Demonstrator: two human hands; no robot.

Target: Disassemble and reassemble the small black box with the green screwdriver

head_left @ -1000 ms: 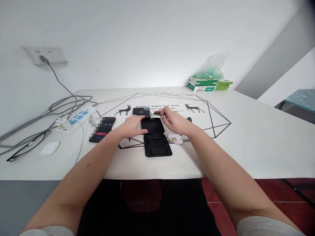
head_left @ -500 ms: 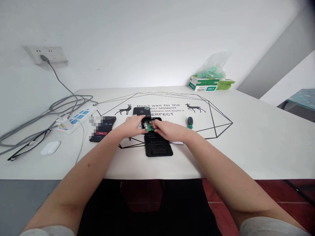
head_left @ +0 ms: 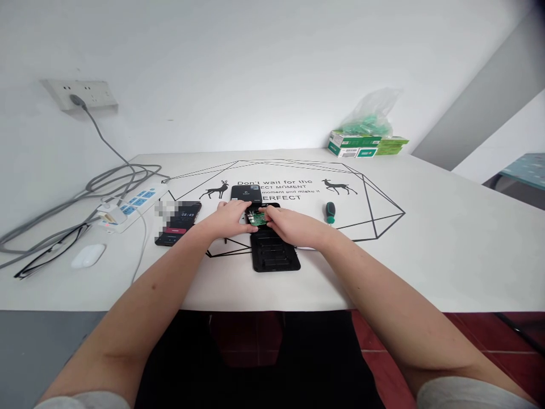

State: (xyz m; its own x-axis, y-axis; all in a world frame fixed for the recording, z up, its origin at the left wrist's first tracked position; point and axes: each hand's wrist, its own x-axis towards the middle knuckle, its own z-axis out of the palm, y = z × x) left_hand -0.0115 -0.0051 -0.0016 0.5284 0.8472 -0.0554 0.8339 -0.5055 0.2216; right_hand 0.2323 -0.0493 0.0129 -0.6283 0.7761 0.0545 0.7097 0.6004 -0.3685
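A green circuit board (head_left: 256, 219) sits in the upper tray of a black plastic case (head_left: 276, 254), whose other half lies toward me. My right hand (head_left: 293, 226) is closed, its fingertips on the board's right side. At the case's left edge is my left hand (head_left: 232, 219), its thumb by the near-left corner and its fingers by the far side, gripping the case. Just behind it lies a flat black box-shaped part (head_left: 246, 193) with a small label. A sliver of a pale plate (head_left: 305, 248) shows beneath my right wrist.
A green-and-black screwdriver (head_left: 330, 212) lies beyond my right forearm. On the left are a phone (head_left: 181, 222), a power strip (head_left: 135, 205) with cables, glasses (head_left: 49, 253) and a white earphone case (head_left: 88, 256). Green boxes (head_left: 355, 142) with a plastic bag stand by the wall.
My right hand has come toward me with the circuit board, from beyond the case into its upper tray. It now covers most of the pale plate; the screwdriver shows fully. My left hand stays put.
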